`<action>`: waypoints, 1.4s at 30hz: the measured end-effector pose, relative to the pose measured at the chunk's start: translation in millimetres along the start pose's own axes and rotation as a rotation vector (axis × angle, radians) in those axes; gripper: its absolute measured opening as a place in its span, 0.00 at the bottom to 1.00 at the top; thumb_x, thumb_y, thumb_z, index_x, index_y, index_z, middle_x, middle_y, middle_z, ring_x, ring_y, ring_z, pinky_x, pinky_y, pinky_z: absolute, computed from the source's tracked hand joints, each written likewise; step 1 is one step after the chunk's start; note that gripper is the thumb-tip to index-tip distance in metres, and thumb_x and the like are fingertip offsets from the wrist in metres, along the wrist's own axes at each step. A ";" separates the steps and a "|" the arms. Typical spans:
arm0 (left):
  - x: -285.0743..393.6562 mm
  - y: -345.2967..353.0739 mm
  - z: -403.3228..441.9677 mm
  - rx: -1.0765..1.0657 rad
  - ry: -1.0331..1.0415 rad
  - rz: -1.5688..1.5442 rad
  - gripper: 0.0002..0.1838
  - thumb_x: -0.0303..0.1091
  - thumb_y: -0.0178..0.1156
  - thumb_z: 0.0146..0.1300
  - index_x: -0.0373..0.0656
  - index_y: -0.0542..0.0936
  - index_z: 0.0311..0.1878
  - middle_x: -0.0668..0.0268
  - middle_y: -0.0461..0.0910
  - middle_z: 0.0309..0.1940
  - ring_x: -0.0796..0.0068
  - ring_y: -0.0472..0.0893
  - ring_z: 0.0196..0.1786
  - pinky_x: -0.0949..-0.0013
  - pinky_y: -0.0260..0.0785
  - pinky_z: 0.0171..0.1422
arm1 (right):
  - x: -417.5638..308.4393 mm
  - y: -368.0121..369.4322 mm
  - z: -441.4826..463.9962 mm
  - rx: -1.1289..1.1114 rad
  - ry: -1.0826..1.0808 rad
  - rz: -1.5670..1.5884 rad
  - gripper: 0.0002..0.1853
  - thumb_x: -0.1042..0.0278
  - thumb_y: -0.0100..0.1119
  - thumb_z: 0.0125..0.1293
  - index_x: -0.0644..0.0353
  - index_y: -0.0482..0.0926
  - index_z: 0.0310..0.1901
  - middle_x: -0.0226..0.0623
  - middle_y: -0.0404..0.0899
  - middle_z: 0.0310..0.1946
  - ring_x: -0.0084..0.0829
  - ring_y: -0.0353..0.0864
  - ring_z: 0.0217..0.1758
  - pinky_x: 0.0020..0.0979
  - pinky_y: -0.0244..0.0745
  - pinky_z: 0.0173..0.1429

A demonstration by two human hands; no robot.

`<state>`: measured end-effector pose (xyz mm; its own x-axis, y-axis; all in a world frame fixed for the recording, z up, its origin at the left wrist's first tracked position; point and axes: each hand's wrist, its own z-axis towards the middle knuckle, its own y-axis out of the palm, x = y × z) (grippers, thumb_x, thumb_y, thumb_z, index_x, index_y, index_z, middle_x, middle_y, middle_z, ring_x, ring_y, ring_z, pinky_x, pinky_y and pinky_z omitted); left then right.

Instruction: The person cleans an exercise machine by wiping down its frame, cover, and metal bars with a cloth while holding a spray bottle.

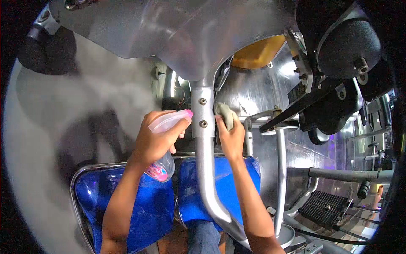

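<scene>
My left hand is wrapped round the neck of a spray bottle, which is clear with a pink label and a whitish spray head tipped in pink. The nozzle points right, close to a silver metal post with two bolts. On the post's other side, my right hand grips a greyish crumpled cloth near the metal. Whether the cloth touches the post I cannot tell. Part of the bottle is hidden behind my left hand.
Blue seats with metal rims lie below my arms. A large grey cover tops the post. To the right are black machine arms, silver tubes and a ribbed pedal. A grey wall stands left.
</scene>
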<state>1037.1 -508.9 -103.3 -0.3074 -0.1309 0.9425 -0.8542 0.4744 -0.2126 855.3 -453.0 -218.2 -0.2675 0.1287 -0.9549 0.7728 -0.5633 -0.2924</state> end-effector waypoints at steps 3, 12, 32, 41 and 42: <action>-0.1 1.8 0.8 -0.023 -0.010 -0.003 0.16 0.41 0.66 0.62 0.35 0.84 0.38 0.66 0.82 0.26 0.80 0.81 0.26 0.75 0.71 0.19 | 6.9 -11.6 -36.0 0.025 -0.187 0.011 0.17 0.72 0.61 0.64 0.63 0.78 0.54 0.48 0.80 0.47 0.44 0.81 0.52 0.36 0.73 0.57; 2.7 -2.5 -0.4 -0.042 0.021 0.082 0.17 0.40 0.63 0.65 0.34 0.84 0.45 0.65 0.80 0.25 0.80 0.77 0.20 0.75 0.69 0.18 | 6.0 -15.2 -49.0 -0.007 -0.246 0.013 0.21 0.76 0.64 0.57 0.62 0.78 0.55 0.45 0.79 0.49 0.42 0.79 0.54 0.34 0.71 0.61; 27.7 -30.2 -9.1 0.089 0.133 -0.040 0.17 0.43 0.63 0.61 0.37 0.86 0.40 0.67 0.80 0.21 0.78 0.78 0.20 0.71 0.69 0.20 | -108.3 41.1 -2.0 -0.909 -0.533 -1.337 0.15 0.63 0.60 0.61 0.52 0.80 0.50 0.37 0.79 0.50 0.37 0.75 0.61 0.46 0.74 0.57; 31.3 -37.1 -8.0 0.122 0.080 0.016 0.16 0.41 0.64 0.61 0.36 0.85 0.40 0.67 0.81 0.24 0.80 0.78 0.21 0.74 0.67 0.18 | -99.7 37.1 23.4 -0.503 -0.646 -1.163 0.12 0.70 0.61 0.57 0.58 0.81 0.44 0.36 0.81 0.47 0.41 0.78 0.56 0.41 0.80 0.51; 30.4 -37.4 -7.6 0.121 0.078 0.015 0.16 0.42 0.64 0.61 0.36 0.85 0.40 0.66 0.81 0.24 0.80 0.77 0.21 0.74 0.67 0.18 | -101.7 47.5 26.9 -0.556 -0.602 -1.275 0.12 0.67 0.65 0.55 0.54 0.83 0.43 0.32 0.81 0.47 0.37 0.78 0.56 0.39 0.79 0.51</action>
<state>1063.0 -524.0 -64.7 -0.2908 -0.0547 0.9552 -0.8956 0.3669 -0.2516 903.7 -514.7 -133.6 -0.9874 -0.1431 0.0669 -0.0751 0.0523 -0.9958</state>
